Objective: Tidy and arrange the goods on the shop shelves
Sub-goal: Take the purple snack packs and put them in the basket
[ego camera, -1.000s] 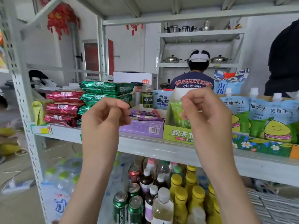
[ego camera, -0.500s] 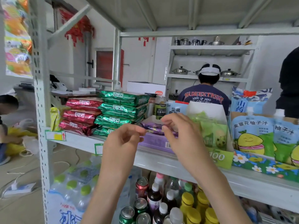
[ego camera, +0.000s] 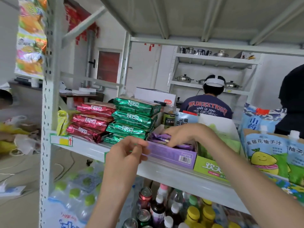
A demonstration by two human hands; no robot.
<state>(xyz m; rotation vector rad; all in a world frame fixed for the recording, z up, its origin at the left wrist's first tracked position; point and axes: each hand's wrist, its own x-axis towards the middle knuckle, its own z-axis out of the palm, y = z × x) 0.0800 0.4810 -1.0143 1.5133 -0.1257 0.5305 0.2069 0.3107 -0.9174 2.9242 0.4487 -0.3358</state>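
Since packets [ego camera: 157,137] lay askew in the purple box [ego camera: 171,156], right hand [ego camera: 184,134] reached inside, grip indeterminate; left hand [ego camera: 125,155] hovered before it, fingertips pressed together.

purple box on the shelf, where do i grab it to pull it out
Pinch its front wall over the open rim, coming from the aisle: the purple box is hemmed by the green box on one side and green packets on the other.
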